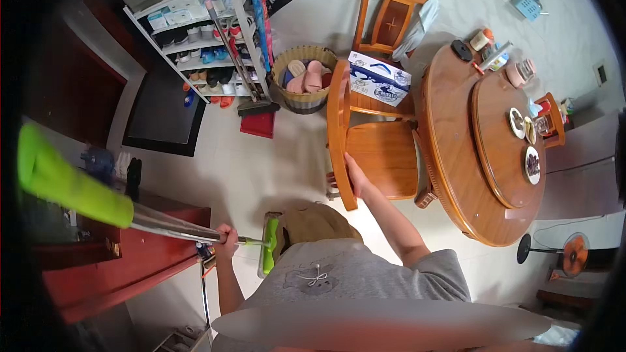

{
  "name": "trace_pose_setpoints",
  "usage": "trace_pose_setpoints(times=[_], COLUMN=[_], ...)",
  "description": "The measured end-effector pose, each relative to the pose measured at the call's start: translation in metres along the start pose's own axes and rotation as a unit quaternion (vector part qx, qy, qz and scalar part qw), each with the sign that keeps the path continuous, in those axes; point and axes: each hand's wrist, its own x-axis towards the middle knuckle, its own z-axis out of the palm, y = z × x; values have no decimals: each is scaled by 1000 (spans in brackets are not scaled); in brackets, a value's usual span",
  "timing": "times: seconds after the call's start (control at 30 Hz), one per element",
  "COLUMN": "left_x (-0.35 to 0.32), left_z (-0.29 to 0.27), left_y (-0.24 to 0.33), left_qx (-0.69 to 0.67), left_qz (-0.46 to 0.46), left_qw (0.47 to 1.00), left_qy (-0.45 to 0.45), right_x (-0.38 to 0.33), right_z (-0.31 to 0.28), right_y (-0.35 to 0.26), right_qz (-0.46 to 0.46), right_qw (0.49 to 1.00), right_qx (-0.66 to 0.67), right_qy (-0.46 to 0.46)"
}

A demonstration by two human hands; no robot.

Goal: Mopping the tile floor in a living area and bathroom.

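My left hand (227, 242) is closed around the metal pole of a flat mop (176, 224). Its thick bright green grip (78, 186) rises to the far left and looks smeared by motion. The green mop head (268, 248) is on the floor beside my legs, partly covered by my brown trousers. My right hand (353, 175) grips the backrest of a wooden chair (338, 124), with fingers wrapped over its edge. This chair's bare seat (381, 160) faces the round wooden table (447, 150).
A second chair (381, 19) holds a blue and white carton (379, 78) and a cloth. Beyond stand a slipper basket (303, 101), broom (257, 107), red dustpan (258, 125) and shoe rack (195, 45). A red cabinet (156, 248) is at left, a fan (575, 254) at right.
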Motion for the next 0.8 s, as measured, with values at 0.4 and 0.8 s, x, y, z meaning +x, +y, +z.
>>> trace_pose_setpoints(times=[0.4,0.8], left_x=[305,389], left_z=[5,71], left_y=[-48,-50], left_qx=[102,139], left_qz=[113,125], left_qw=[979,952], left_qy=[-139,-241], right_x=[42,-70], right_z=[20,-10], right_y=[-63,-43], right_qz=[-32,24], right_qw=[990,989], right_qx=[28,-53], right_qy=[136,134])
